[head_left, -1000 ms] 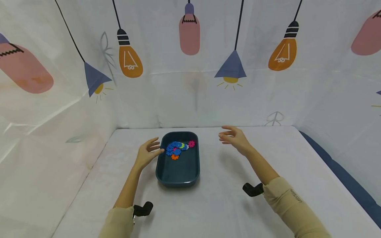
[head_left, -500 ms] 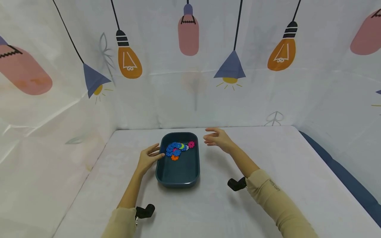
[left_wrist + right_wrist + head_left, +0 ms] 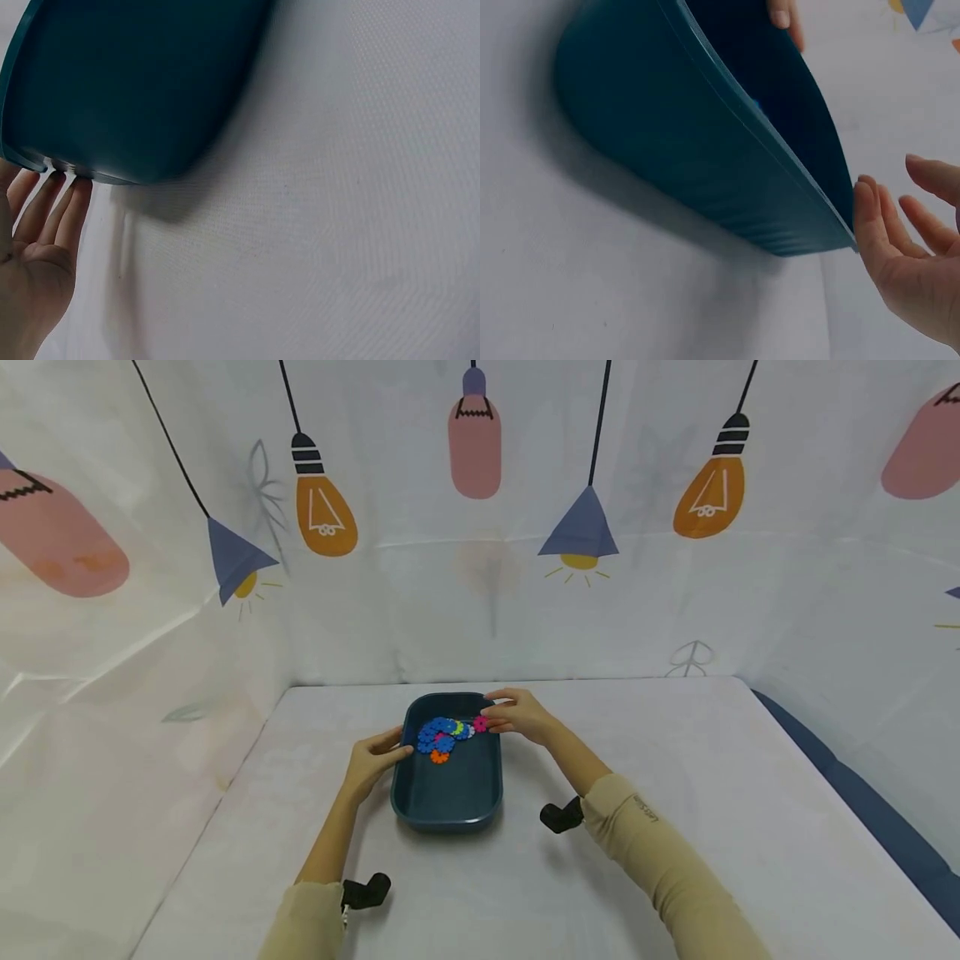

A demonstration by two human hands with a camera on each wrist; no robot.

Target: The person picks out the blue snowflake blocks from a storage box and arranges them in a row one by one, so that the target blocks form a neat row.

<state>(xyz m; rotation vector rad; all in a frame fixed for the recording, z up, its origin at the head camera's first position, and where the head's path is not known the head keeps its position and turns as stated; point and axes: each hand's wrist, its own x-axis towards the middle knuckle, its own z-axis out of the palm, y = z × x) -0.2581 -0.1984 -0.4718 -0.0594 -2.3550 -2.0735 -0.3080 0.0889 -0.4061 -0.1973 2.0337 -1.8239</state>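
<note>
A dark teal plastic tray (image 3: pixel 447 797) stands on the white table, with small flower-shaped plastic discs (image 3: pixel 441 735) in its far half, mostly blue, some orange, pink and yellow. My left hand (image 3: pixel 369 763) holds the tray's left rim, thumb over the edge. In the left wrist view its fingers (image 3: pixel 70 210) lie against the tray's outer wall. At the far right corner my right hand (image 3: pixel 521 714) has its fingers at the rim, close to a pink disc (image 3: pixel 480 724). In the right wrist view that hand's fingers (image 3: pixel 877 225) are spread apart at the tray's edge, gripping nothing.
The white table (image 3: pixel 600 893) extends around the tray on all sides. A white curtain (image 3: pixel 420 610) printed with lamps and bulbs hangs behind and at both sides. Black camera mounts (image 3: pixel 367 891) stick out from both wrists.
My right hand has moved left from beside the tray to its far right rim. The left hand has lowered slightly onto the left rim. Tray and discs stay in place.
</note>
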